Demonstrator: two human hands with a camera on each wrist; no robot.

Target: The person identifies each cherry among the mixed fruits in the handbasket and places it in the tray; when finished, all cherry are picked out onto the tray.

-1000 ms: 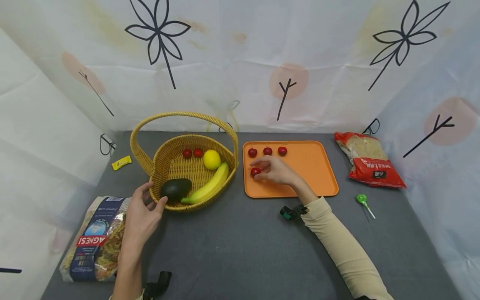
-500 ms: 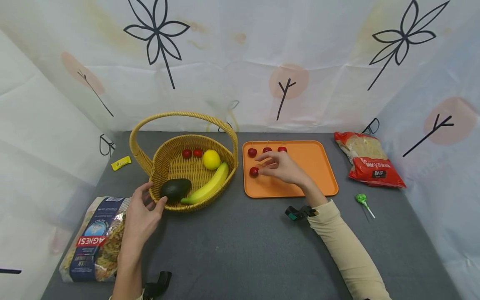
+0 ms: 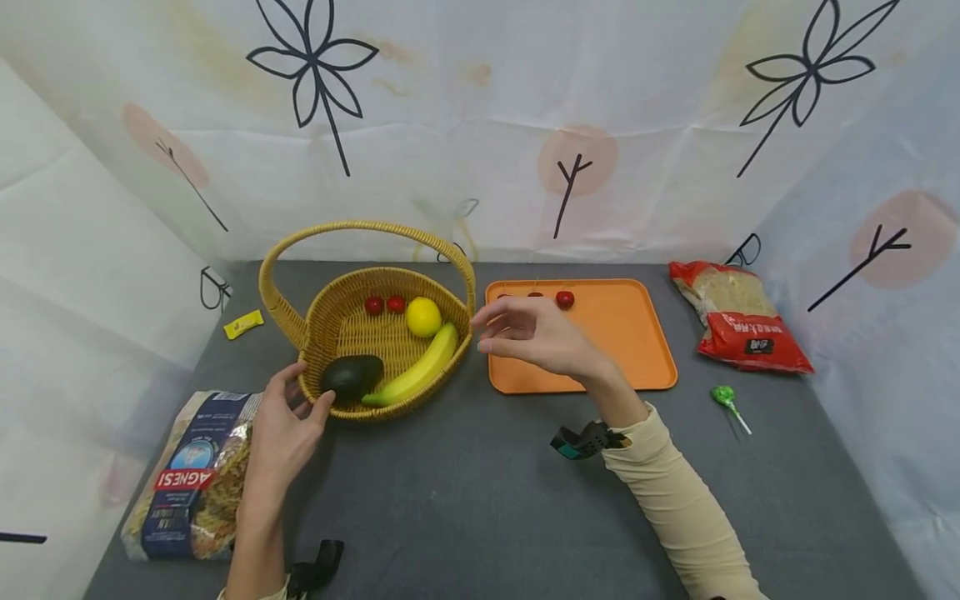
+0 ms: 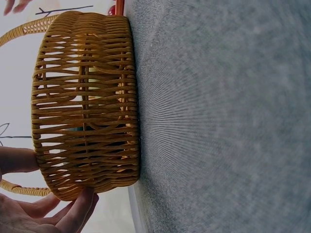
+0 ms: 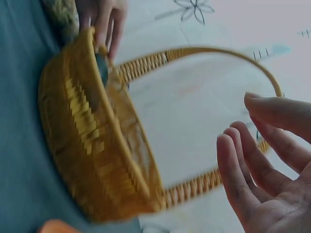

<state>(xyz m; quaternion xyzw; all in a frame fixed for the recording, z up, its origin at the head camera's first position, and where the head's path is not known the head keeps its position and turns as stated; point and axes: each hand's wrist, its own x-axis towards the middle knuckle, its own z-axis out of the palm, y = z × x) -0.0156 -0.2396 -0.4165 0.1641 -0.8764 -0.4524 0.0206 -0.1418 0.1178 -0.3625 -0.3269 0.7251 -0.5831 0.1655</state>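
Observation:
My left hand point(image 3: 288, 425) holds the near-left rim of a yellow wicker basket point(image 3: 341, 287); in the left wrist view its fingers point(image 4: 80, 211) lie against the weave. Inside the basket are an avocado point(image 3: 352, 377), a banana point(image 3: 420, 367), a lemon point(image 3: 423, 317) and two small red fruits point(image 3: 385, 306). Between the basket's right rim and the orange tray point(image 3: 622, 333) hovers my right hand point(image 3: 547, 337). Its fingers are loosely bent, thumb apart, and nothing shows between them in the right wrist view. A cherry point(image 3: 565, 300) shows at the tray's back; others are partly covered by this hand.
A pasta bag point(image 3: 187, 475) lies at left, with a yellow wrapped sweet point(image 3: 243, 325) behind it. On the right are a red food bag point(image 3: 742, 321) and a green lollipop point(image 3: 724, 398). Above the basket arches its tall handle point(image 3: 367, 227). Patterned cloth point(image 3: 645, 217) hangs behind.
My right hand has drawn away from a cherry at the tray's near left, then lifted and moved left toward the basket. That cherry is now out of sight in the head view. My left hand stays put.

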